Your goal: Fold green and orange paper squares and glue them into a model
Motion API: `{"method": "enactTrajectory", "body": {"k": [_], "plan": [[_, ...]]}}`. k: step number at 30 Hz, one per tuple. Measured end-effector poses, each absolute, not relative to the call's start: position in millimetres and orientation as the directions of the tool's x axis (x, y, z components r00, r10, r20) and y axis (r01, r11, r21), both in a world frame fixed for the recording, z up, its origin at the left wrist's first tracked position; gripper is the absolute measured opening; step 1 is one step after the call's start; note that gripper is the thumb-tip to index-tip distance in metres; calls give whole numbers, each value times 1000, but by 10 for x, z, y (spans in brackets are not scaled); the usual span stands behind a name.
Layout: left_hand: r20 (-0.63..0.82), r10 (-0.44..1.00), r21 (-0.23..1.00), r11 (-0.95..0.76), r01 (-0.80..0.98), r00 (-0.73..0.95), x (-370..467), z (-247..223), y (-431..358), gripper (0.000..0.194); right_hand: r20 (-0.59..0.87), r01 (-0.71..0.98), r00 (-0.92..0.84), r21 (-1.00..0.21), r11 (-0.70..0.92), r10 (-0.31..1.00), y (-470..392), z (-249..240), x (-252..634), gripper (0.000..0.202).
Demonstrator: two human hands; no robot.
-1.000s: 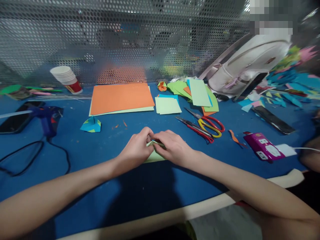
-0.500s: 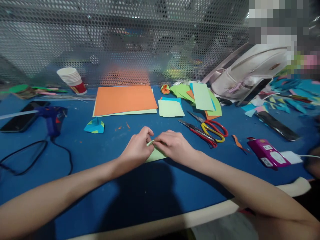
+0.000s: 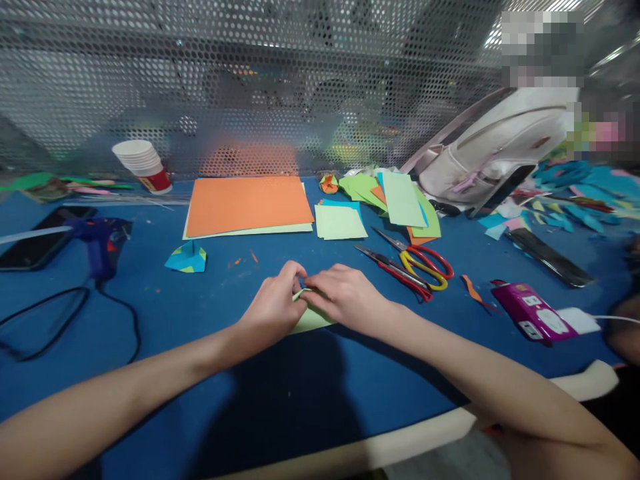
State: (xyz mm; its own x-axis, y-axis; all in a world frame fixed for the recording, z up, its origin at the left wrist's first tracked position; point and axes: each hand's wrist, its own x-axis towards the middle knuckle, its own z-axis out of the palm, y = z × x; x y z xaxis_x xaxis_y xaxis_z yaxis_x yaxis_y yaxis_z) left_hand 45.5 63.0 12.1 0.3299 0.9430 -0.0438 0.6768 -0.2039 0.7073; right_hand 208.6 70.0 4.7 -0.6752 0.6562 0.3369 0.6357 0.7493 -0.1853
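A light green sheet of paper [image 3: 311, 323] lies on the blue table in front of me, its upper edge bent up between my fingers. My left hand [image 3: 275, 298] is closed on the left part of that edge, thumb and index pinching it. Close beside it, my right hand [image 3: 345, 293] pinches the same paper from the right. Both hands cover much of the sheet, so the shape of the fold is mostly hidden. To the left sits a folded blue and green paper piece [image 3: 187, 259]. Two pairs of scissors [image 3: 410, 267] lie to the right.
Behind are orange sheets [image 3: 250, 207], small pale green sheets [image 3: 341, 221] and an orange-green paper flower [image 3: 329, 183]. A blue glue gun [image 3: 103, 247], phone [image 3: 43, 237] and stacked paper cups [image 3: 145, 168] stand left. Right are a purple packet [image 3: 533, 311] and a pale backpack [image 3: 500, 140].
The view has tilted slightly, so things appear a little lower. Both hands stay on the green paper, with their fingers shifted only slightly along its raised edge.
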Motion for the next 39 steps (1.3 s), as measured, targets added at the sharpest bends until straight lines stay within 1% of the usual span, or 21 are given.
{"method": "enactTrajectory", "body": {"k": [4,6,8,13,17,23,29,32,35,39], "plan": [[-28,947,694,-211,688,319,458,131,651,30,395,563,-736,-93,821,550,742,0,2054,29],[-25,950,695,-208,689,312,456,135,657,31,392,544,-753,-83,835,529,755,-7,2055,30],[-24,951,705,-202,680,308,454,135,655,31,375,558,-739,-123,821,559,756,8,2067,28],[-16,960,746,-175,642,280,440,105,636,31,277,636,-655,-299,711,703,733,69,2116,18],[-3,968,755,-162,635,250,428,68,648,29,230,666,-597,-393,634,769,728,56,2114,12],[-14,970,756,-150,637,245,442,25,668,30,198,675,-559,-455,581,805,737,36,2091,14],[-34,971,765,-127,631,236,454,22,664,28,194,639,-583,-490,593,789,751,34,2129,19],[-26,974,787,-120,605,227,451,7,660,28,208,622,-538,-557,551,817,751,57,2127,16],[-22,975,807,-113,579,221,447,-18,655,29,184,618,-501,-607,499,845,744,91,2114,16],[-49,966,805,-112,582,253,430,-15,641,29,155,630,-524,-591,504,838,739,128,2117,17]]}}
